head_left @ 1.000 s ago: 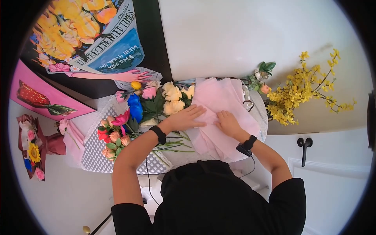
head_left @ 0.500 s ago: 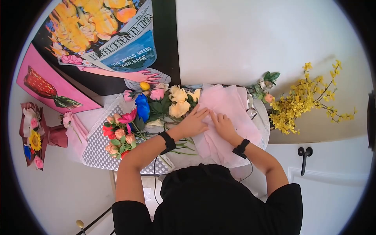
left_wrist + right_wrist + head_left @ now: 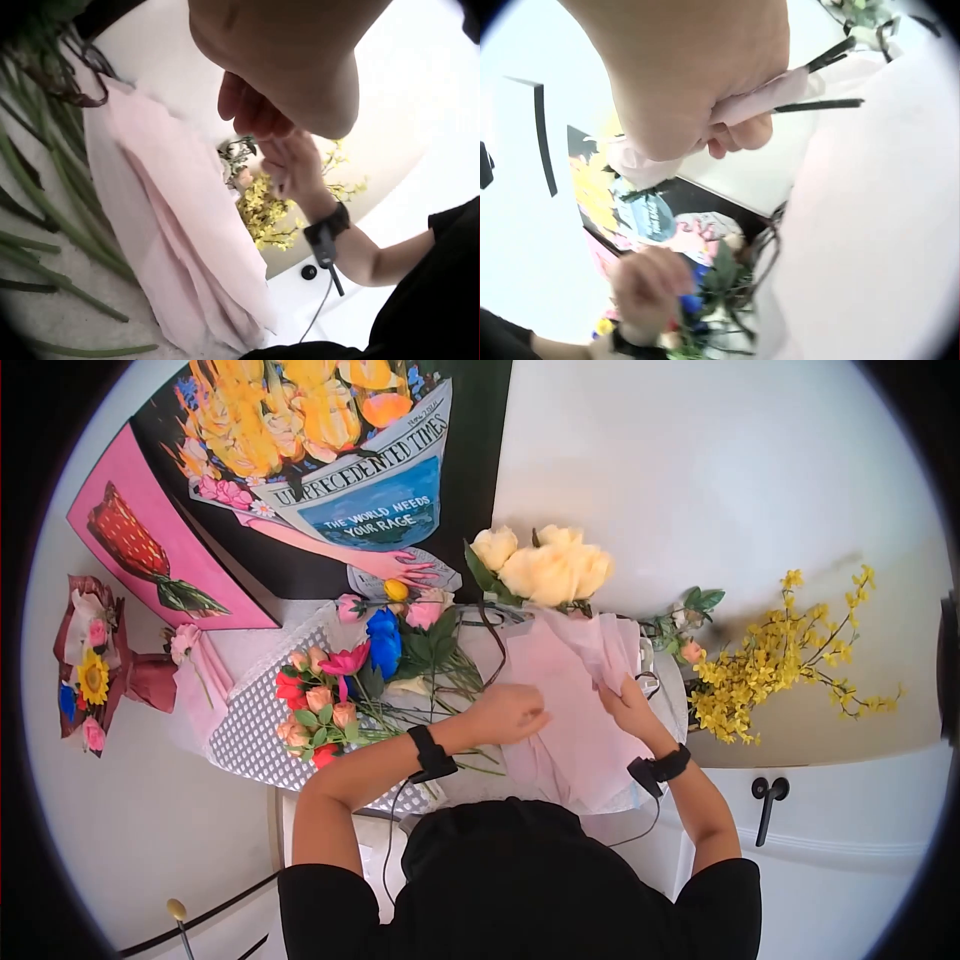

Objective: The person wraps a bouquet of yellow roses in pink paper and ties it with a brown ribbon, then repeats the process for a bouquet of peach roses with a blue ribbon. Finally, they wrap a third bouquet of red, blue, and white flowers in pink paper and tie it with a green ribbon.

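Cream roses [image 3: 555,568] stand raised beyond the far edge of the pink paper sheets [image 3: 565,710]. My right hand [image 3: 630,710] grips their stems inside a wrap of pink paper; in the right wrist view, dark stem ends [image 3: 817,105] poke out of that wrap [image 3: 761,101]. Over the left edge of the sheets hovers my left hand [image 3: 510,712], its fingers curled, with nothing visible in them. From the left wrist view, its curled fingers [image 3: 251,112] hang above the paper [image 3: 165,195], with green stems [image 3: 67,195] lying alongside.
Left of the paper lie red and peach flowers [image 3: 318,705], a blue flower [image 3: 383,643] and loose stems on a patterned wrap [image 3: 250,730]. Paintings [image 3: 375,510] stand behind. Yellow blossoms [image 3: 745,670] are at the right, a wrapped bouquet [image 3: 95,675] at far left.
The cream roses, earlier lying left of the paper, are now lifted beyond it. My hands have moved apart from the middle of the sheets; the right one now grips wrapped stems. The head view has shifted.
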`<state>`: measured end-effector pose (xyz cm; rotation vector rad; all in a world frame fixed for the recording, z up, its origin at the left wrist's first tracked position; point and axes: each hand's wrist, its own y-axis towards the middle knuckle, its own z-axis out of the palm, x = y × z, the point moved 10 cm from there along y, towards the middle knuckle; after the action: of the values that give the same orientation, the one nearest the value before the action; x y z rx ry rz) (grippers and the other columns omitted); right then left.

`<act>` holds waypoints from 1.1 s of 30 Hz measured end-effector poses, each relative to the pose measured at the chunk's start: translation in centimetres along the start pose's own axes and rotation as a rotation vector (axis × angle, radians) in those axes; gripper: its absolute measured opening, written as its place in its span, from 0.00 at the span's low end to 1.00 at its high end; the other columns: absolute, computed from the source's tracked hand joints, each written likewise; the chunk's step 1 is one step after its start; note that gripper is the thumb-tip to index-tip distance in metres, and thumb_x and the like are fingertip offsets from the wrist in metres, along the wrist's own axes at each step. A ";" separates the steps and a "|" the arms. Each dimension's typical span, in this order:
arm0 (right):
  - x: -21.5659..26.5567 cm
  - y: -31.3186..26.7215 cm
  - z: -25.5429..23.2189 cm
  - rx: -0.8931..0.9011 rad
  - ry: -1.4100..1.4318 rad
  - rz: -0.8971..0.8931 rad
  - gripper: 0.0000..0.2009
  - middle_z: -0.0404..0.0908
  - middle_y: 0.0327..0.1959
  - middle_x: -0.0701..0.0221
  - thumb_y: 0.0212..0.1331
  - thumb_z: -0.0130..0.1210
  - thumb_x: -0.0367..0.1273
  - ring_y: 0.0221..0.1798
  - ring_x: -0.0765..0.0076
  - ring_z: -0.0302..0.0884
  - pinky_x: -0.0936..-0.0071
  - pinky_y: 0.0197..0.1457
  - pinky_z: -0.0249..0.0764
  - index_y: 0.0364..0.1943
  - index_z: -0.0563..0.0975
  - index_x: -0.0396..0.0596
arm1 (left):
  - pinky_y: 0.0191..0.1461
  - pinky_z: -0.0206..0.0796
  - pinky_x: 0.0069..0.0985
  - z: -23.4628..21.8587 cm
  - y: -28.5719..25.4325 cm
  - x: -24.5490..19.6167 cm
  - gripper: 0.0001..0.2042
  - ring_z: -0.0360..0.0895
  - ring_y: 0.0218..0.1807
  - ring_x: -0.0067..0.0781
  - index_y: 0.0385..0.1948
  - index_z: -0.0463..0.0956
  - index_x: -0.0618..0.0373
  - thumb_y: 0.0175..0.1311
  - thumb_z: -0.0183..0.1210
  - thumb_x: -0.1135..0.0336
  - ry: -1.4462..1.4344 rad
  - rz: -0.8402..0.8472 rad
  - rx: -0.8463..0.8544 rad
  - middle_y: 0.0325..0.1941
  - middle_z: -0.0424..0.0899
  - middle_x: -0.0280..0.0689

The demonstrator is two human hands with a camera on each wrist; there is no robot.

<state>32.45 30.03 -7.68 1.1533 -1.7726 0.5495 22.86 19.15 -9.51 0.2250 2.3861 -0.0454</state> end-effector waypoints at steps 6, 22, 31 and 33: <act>0.5 -0.7 6.0 0.352 1.064 0.537 0.14 0.63 0.23 0.74 0.63 0.45 0.40 0.15 0.86 0.49 0.87 0.15 0.47 0.38 0.67 0.41 | 0.58 0.62 0.31 -2.5 3.4 3.4 0.21 0.71 0.54 0.28 0.56 0.60 0.57 0.61 0.53 0.67 -1.514 -0.001 -0.359 0.51 0.73 0.34; -1.9 0.7 8.2 0.206 0.331 0.487 0.22 0.70 0.14 0.73 0.65 0.37 0.47 0.11 0.80 0.64 0.81 0.12 0.57 0.30 0.71 0.41 | 0.53 0.66 0.33 -2.7 -0.2 8.3 0.14 0.72 0.50 0.30 0.49 0.66 0.58 0.62 0.52 0.70 -1.821 -0.272 -0.957 0.49 0.74 0.34; -0.4 4.1 7.2 0.185 0.554 0.511 0.18 0.76 0.25 0.68 0.66 0.38 0.43 0.19 0.75 0.74 0.78 0.20 0.72 0.41 0.71 0.42 | 0.58 0.63 0.32 -2.5 0.6 7.9 0.16 0.70 0.54 0.31 0.52 0.64 0.58 0.64 0.50 0.66 -1.828 -0.222 -0.877 0.52 0.72 0.35; -0.9 4.2 7.3 0.145 0.542 0.523 0.17 0.76 0.25 0.69 0.66 0.38 0.43 0.19 0.74 0.74 0.77 0.19 0.71 0.41 0.71 0.43 | 0.58 0.63 0.32 -2.8 0.5 7.8 0.16 0.69 0.55 0.31 0.52 0.64 0.58 0.66 0.48 0.62 -1.991 -0.156 -0.901 0.52 0.72 0.35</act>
<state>25.55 26.90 -11.52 0.5361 -1.5539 1.1935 15.43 21.06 -12.71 -0.3377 0.2899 0.4830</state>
